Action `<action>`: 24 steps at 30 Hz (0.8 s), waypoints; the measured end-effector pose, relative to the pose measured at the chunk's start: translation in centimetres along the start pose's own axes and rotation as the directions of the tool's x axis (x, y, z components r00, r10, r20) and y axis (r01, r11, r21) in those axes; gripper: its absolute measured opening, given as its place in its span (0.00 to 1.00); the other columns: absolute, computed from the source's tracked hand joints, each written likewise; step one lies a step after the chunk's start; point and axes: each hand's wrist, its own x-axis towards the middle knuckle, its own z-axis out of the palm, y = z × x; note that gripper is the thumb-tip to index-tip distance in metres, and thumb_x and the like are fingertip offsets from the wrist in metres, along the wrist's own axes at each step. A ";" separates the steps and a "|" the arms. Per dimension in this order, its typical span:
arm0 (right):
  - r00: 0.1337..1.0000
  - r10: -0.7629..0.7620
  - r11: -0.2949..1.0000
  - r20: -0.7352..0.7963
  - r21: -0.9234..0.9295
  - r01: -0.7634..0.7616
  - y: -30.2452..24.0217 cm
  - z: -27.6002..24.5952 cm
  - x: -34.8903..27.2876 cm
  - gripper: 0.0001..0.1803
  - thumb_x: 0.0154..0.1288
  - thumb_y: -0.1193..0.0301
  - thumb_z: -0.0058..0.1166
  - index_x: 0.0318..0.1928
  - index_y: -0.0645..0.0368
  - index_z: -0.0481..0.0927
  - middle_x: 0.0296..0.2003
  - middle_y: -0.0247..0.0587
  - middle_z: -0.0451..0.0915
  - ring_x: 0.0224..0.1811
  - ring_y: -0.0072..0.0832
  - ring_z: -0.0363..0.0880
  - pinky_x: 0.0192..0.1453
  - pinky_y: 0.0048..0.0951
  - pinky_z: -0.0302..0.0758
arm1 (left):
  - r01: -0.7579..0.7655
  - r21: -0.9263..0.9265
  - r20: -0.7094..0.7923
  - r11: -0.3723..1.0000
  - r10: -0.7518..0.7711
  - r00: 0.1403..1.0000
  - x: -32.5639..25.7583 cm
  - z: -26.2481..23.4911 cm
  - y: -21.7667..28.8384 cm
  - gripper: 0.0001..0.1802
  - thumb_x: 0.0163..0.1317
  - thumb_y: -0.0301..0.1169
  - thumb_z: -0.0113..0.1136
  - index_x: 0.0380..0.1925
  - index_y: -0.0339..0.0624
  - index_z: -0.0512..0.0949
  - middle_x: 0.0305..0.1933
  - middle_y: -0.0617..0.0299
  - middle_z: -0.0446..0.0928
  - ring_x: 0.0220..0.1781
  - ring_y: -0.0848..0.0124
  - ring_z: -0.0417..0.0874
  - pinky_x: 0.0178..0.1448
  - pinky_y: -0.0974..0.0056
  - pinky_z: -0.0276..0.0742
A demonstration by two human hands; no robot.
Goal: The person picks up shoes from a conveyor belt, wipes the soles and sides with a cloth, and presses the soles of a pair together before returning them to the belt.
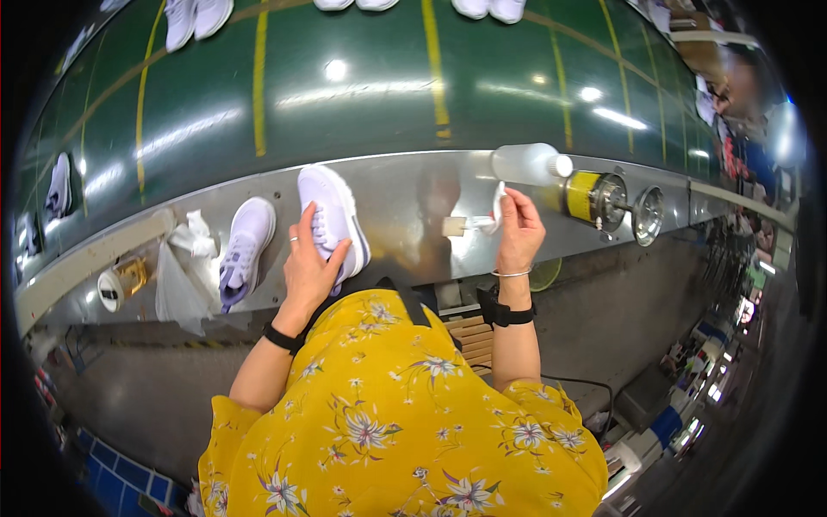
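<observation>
A lavender sneaker with a white sole [332,211] stands on the metal ledge in front of me. My left hand [312,269] grips it, the fingers over the laces and the thumb at its near side. Its mate, a second lavender sneaker [247,246], lies just to the left. To the right, my right hand [520,231] pinches a crumpled white cloth or tissue [498,207] between thumb and fingers. By it on the ledge is a small off-white block [454,227] with a white, handle-like part; its exact kind is unclear.
A white plastic bottle [527,164] lies beyond my right hand, beside a yellow-labelled metal can [593,198] with a round metal piece [648,215]. White crumpled paper, a plastic bag [179,289] and a tape roll [122,283] are at left. Behind runs a green conveyor belt [362,121] carrying sneakers.
</observation>
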 end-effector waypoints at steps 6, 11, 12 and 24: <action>0.852 -0.501 0.774 -0.150 -0.518 0.364 -3.6 -4.2 5.0 0.08 0.71 0.77 0.61 0.49 0.61 0.87 0.41 0.36 0.83 0.39 0.23 0.81 0.40 0.26 0.77 | 0.022 0.090 0.059 0.996 -0.027 0.998 0.3 -0.1 1.7 0.46 0.64 0.45 0.68 0.77 0.49 0.55 0.66 0.39 0.68 0.63 0.38 0.77 0.60 0.44 0.77; 0.715 -0.699 0.464 0.004 -0.758 0.458 -3.9 -5.3 7.7 0.10 0.67 0.78 0.63 0.48 0.57 0.89 0.39 0.43 0.81 0.37 0.36 0.83 0.41 0.34 0.79 | -0.033 0.126 0.046 0.991 0.027 0.999 0.3 0.5 1.3 0.47 0.65 0.50 0.66 0.77 0.51 0.53 0.64 0.34 0.67 0.56 0.32 0.80 0.56 0.39 0.78; 0.699 -0.713 0.414 0.057 -0.771 0.485 -3.6 -5.5 8.0 0.10 0.66 0.79 0.64 0.46 0.58 0.89 0.38 0.44 0.80 0.37 0.40 0.82 0.41 0.36 0.80 | -0.035 0.128 0.044 0.991 0.030 0.999 0.3 0.8 1.2 0.48 0.65 0.50 0.66 0.78 0.51 0.52 0.65 0.32 0.66 0.56 0.31 0.80 0.56 0.39 0.78; 0.608 -0.790 0.364 0.076 -0.741 0.565 -0.8 -5.0 8.3 0.16 0.59 0.74 0.73 0.48 0.61 0.85 0.47 0.48 0.85 0.48 0.47 0.84 0.52 0.41 0.81 | -0.015 0.045 0.008 0.999 0.015 1.000 0.1 0.6 0.5 0.49 0.62 0.51 0.68 0.77 0.52 0.53 0.64 0.33 0.68 0.52 0.32 0.82 0.53 0.40 0.80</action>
